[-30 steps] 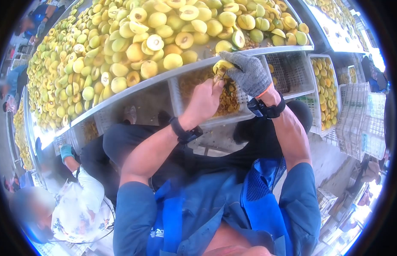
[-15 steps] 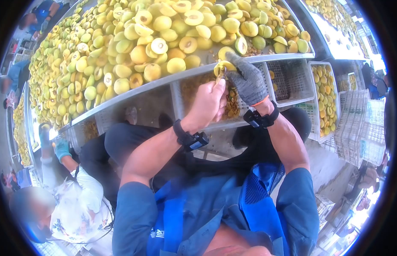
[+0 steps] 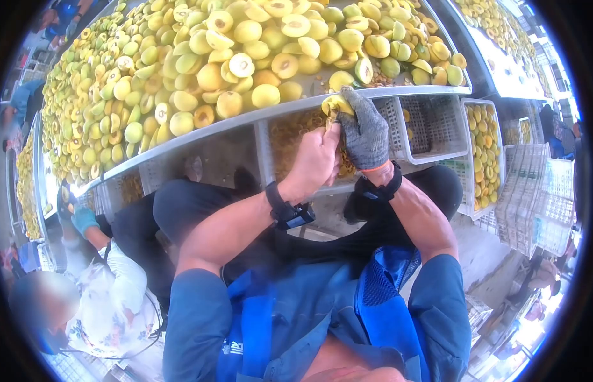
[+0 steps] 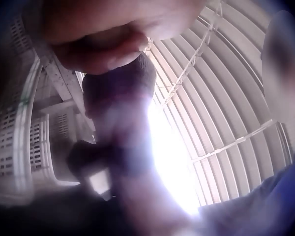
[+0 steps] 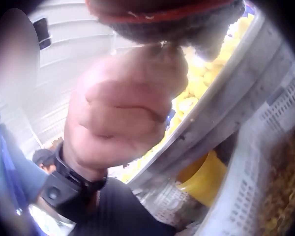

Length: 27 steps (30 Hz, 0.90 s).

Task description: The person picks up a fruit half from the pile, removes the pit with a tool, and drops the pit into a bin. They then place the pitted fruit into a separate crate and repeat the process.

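My bare left hand [image 3: 312, 159] is curled with thumb uppermost around a small tool [image 3: 333, 119], mostly hidden in the fist. Its tip meets a yellow peach half [image 3: 336, 104], which my right hand [image 3: 365, 130], in a grey knit glove with an orange cuff, grips from the right. Both hands are just off the metal rim [image 3: 239, 123] of a table heaped with halved peaches [image 3: 210, 77], above a white crate [image 3: 263, 149] of brownish-orange scraps. In the right wrist view the bare fist [image 5: 128, 105] sits just under the glove [image 5: 172, 24], which hides the fruit.
Right of the hands stands a crate [image 3: 467, 143] with dark mesh sides, then a crate of peach halves [image 3: 484, 149]. Stacked white crates [image 3: 522, 191] rise further right. A yellow bucket [image 5: 209, 182] is below the table. On the left sits another person wearing a teal glove [image 3: 85, 219].
My gloved hand has turned more upright and drawn closer to my bare hand. The peach half has turned with it. The other person's teal glove has shifted left.
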### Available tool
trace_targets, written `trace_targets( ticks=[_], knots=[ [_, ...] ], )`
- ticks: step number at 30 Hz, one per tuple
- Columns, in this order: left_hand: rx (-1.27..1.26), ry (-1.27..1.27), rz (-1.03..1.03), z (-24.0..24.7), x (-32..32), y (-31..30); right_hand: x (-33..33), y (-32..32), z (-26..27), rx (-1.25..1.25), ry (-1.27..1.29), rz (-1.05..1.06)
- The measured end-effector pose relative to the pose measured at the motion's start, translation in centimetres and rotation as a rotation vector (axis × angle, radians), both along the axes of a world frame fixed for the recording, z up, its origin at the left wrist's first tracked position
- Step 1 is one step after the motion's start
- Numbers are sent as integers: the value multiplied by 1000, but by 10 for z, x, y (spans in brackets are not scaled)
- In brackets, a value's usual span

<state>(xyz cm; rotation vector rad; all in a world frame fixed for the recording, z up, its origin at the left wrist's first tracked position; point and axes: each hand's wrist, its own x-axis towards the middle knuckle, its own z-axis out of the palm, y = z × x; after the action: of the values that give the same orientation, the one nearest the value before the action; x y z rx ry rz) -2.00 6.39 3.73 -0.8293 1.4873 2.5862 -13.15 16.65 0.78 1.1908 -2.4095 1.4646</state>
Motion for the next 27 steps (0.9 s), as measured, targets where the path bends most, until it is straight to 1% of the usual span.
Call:
trace_targets(
  ticks=[2,5,8,11,14,17,20,23,27],
  knots=[
    [186,-62,11,9,-1,-2,-1,0,2,16,65,13],
    [339,-40,-64,10,1,-12,-3,0,4,3,79,39],
    [453,-88,-126,16,6,-25,-14,0,12,92,23,88],
    [509,-104,-173,20,10,-35,-21,3,30,121,-172,204],
    [523,-112,-188,17,11,-36,-21,2,33,137,-133,214],
    [389,-97,-156,17,9,-28,-12,-1,20,33,101,117],
    [226,-71,-133,13,8,-17,-10,-5,13,23,201,57],
    [154,-52,-128,13,8,-11,-17,0,34,68,-295,182],
    [159,-73,-148,14,9,-12,-25,3,44,182,-549,198]
  ],
)
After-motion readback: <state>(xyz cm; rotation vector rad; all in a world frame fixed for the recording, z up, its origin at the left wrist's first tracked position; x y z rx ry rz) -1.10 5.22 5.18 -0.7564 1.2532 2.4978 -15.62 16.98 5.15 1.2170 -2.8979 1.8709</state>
